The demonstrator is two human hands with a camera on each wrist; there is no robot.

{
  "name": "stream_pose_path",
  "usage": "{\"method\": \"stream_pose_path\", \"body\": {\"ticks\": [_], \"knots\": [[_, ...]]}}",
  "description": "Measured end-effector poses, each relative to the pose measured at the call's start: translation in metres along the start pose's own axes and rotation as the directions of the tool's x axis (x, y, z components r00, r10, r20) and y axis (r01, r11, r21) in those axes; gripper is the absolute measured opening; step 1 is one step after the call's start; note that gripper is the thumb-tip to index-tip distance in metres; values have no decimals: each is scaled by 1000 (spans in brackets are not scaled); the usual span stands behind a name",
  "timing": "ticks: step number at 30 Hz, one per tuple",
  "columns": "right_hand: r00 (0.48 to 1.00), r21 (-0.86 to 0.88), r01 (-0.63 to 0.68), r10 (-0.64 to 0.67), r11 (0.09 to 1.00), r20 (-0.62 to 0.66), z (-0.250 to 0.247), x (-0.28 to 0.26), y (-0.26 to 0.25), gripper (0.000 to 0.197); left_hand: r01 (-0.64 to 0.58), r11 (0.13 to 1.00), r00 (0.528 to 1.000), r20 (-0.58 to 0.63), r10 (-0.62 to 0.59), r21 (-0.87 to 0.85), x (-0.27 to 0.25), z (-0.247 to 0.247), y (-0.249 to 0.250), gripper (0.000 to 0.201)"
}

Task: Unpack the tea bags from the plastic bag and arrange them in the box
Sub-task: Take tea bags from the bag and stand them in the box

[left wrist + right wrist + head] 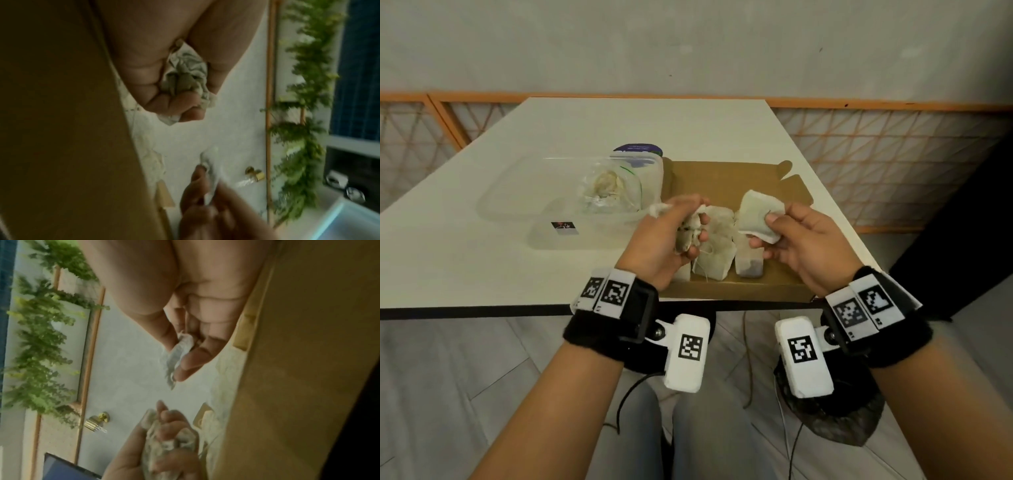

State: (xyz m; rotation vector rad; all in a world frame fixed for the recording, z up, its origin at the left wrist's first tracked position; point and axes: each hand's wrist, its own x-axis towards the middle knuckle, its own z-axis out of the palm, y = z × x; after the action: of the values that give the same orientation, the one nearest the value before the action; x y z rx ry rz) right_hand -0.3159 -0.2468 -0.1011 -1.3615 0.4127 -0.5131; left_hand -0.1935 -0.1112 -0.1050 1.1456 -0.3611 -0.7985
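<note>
Both hands sit at frame centre over the open box (726,185) on the bench (482,260). Left hand (664,240) is curled tight around a crumpled clump of tea bags (690,228), perhaps 2 or more, the blur hides the count. Right hand (804,240) pinches 1 flat tea bag (756,214) between thumb and fingers, lifted above the box. More bags (717,260) stand in the box below. The plastic bag (607,186) lies left of the box in a clear tub (510,205).
</note>
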Motion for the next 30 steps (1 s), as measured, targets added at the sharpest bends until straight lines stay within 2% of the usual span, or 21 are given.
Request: {"method": "stream_pose_path", "body": {"ticks": [3,6,9,11,13,16,21,22,26,30], "knots": [[995,-73,10,-3,997,95,9,-3,6,17,-75,974,997,34,69,215,-5,6,-5,9],[993,-172,59,-41,983,107,10,-1,12,17,-89,948,994,80,67,304,-5,8,-9,16],[1000,-20,17,-17,1000,2,9,1,12,10,-58,968,998,45,49,246,-3,6,-9,7],[1000,88,-1,4,996,-26,6,1,10,20,-39,985,999,19,36,168,-1,6,-7,11],[1000,95,-19,20,995,-17,5,2,11,27,-39,991,999,12,38,128,-1,5,-7,13],[1000,48,6,-5,999,-19,6,2,13,8,-39,991,999,16,38,129,-1,6,-7,15],[996,179,36,-21,983,-81,2,4,13,8,-33,989,999,39,28,145,-1,8,-8,10],[995,157,47,-32,986,-97,2,5,13,8,-36,988,999,39,30,151,-2,8,-7,8],[987,-141,119,-133,983,-91,2,8,1,8,-69,986,997,26,66,150,-4,9,-1,7],[995,-147,90,-94,985,-21,5,13,-24,7,-97,985,995,42,92,140,-4,6,12,8]]}}
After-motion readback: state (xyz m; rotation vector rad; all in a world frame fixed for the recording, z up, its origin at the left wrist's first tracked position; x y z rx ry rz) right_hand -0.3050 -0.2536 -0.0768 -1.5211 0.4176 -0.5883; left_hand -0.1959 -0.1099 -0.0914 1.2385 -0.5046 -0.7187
